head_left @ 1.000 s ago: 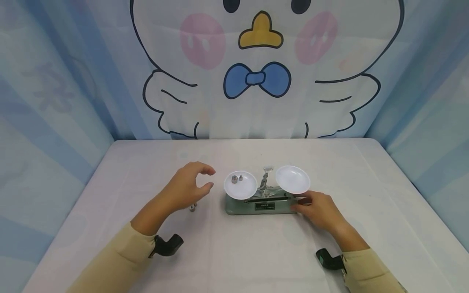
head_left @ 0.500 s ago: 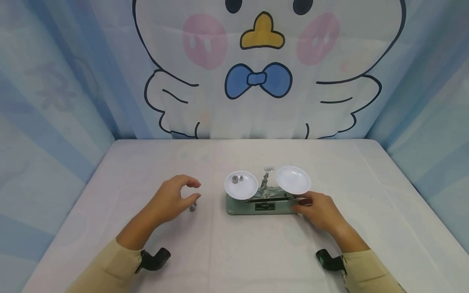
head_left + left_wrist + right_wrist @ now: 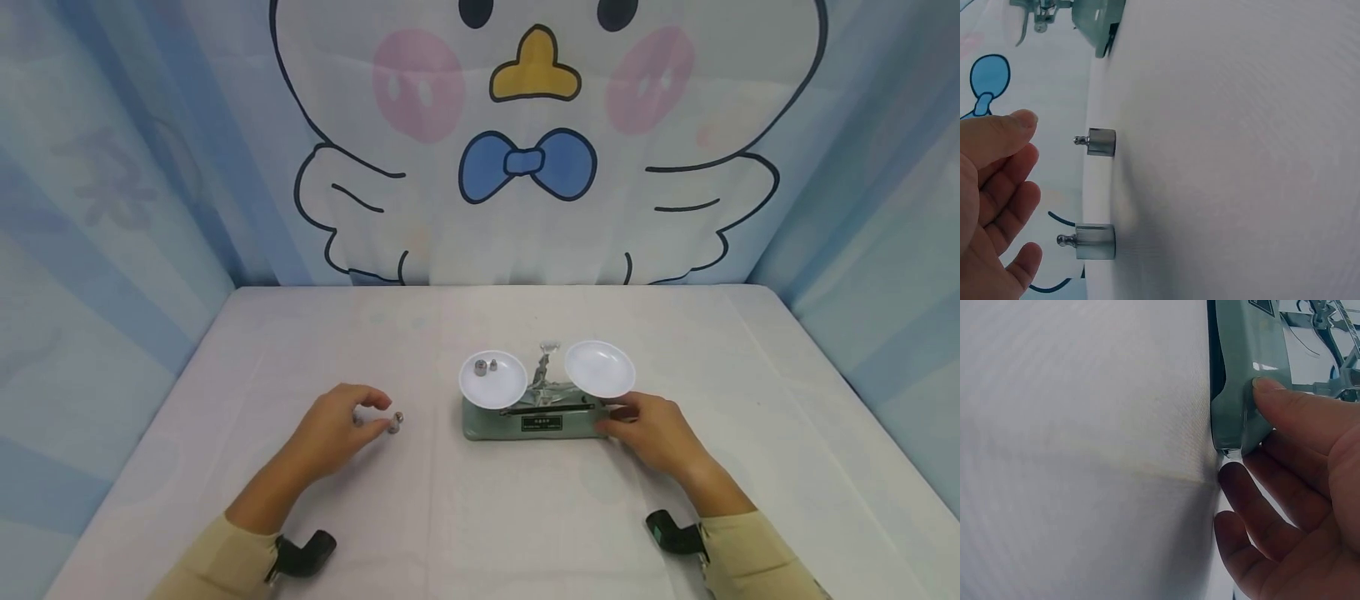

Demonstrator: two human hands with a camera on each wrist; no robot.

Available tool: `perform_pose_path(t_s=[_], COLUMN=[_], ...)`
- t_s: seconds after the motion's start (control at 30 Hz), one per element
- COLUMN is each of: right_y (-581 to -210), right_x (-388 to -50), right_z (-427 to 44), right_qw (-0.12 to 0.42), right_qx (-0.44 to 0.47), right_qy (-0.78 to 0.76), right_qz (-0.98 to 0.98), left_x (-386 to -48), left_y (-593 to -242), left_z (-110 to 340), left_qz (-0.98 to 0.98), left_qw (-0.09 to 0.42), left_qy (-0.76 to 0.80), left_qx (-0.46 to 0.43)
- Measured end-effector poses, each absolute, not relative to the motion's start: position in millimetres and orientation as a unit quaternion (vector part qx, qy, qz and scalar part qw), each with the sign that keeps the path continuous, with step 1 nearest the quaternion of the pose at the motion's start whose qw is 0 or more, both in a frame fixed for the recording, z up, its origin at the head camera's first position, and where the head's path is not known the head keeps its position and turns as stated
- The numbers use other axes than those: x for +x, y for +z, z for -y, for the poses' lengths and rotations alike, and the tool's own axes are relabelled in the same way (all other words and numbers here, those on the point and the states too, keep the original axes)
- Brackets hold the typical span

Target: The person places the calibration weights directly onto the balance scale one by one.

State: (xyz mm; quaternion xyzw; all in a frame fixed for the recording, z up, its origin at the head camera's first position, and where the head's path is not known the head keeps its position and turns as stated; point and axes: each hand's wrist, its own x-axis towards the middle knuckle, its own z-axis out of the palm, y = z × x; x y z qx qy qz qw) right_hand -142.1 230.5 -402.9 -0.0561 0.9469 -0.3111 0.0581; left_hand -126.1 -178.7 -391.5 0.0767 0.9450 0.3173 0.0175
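A green balance scale (image 3: 498,427) with two white pans stands on the table. Its left pan (image 3: 491,392) sits lower and bears two small metal weights (image 3: 481,367); the right pan (image 3: 600,367) is higher and bare. With thumb and fingers, my right hand (image 3: 656,433) holds the right end of the scale's base (image 3: 1241,406). My left hand (image 3: 330,429) hovers left of the scale, fingers loosely bent and apart from the thumb, holding nothing. Beside it stand two knobbed metal weights, a smaller weight (image 3: 1102,142) and a larger weight (image 3: 1095,242), both upright.
A white cloth covers the table (image 3: 487,525). Behind it hangs a curtain (image 3: 525,242) with a cartoon print, and more blue curtains flank both sides. A black wrist camera (image 3: 303,554) juts from the left sleeve.
My left hand has moved left and down, away from the left pan to the weights on the table. My right hand stays on the scale's base.
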Motion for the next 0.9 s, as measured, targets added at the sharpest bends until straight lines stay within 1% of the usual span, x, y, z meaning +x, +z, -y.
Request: perform_pose_path(t_s=[0.27,0.47,0.9], right_y=[-403.2,-403.0,-402.9], right_x=[-142.3,-142.0,-141.6], right_z=[-230.6,-230.6,-229.7], right_qw=[0.057,0.056,0.058], right_qx=[-0.056,-0.055,-0.055], right_qy=[-0.308,-0.31,-0.31], right_qz=[-0.948,-0.947,-0.947], left_x=[-126.1,-127.2,-129.8], left_y=[-403.0,-407.5,-411.4], left_z=[174.7,174.4,173.2], left_qz=[-0.953,-0.958,-0.962], left_qw=[-0.002,-0.014,-0.006], left_qy=[0.296,0.277,0.261], left_qx=[0.068,0.079,0.075])
